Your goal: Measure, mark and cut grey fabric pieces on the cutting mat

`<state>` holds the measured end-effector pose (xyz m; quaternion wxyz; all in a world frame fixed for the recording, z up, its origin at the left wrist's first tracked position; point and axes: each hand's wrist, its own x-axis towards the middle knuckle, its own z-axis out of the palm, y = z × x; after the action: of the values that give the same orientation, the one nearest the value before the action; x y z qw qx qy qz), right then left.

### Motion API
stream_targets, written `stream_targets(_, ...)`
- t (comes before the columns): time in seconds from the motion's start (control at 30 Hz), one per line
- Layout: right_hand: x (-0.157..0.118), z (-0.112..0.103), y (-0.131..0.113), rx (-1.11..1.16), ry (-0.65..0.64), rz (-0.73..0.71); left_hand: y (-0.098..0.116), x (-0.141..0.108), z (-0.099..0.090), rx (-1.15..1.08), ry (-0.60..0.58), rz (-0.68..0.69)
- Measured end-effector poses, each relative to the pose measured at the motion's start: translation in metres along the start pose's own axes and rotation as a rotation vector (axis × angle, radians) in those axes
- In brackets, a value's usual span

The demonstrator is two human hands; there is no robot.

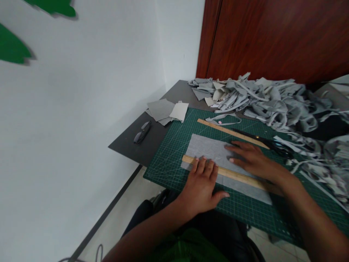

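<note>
A piece of grey fabric (207, 145) lies flat on the green cutting mat (166, 163). Across its lower part runs a wooden ruler (237, 176). My left hand (203, 185) presses down on the ruler's left half with fingers stretched out and the thumb spread to the right. Over the right part of the fabric, my right hand (248, 160) is spread, fingers pointing left; it holds nothing that I can see. My right forearm covers the ruler's right end. Beyond the fabric are a second wooden ruler (218, 127) and black scissors (261, 139).
Grey fabric scraps (283, 102) heap up at the back and right. Several cut pieces (160, 109) and a pair of glasses (142, 132) lie on the dark table (131, 145) at left. A fabric strip (226, 115) curls near the far ruler. The white wall (109, 72) borders the left.
</note>
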<state>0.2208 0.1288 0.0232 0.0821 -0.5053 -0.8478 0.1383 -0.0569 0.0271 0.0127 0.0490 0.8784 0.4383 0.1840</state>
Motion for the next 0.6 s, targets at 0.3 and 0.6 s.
stream_targets(0.3,0.001,0.016,0.005,-0.011,-0.089,0.053,0.001,0.002,0.001,0.003,0.017,-0.05)
stream_targets(0.6,0.004,0.009,0.002,-0.016,-0.075,0.04,-0.004,0.024,-0.007,-0.029,0.035,-0.029)
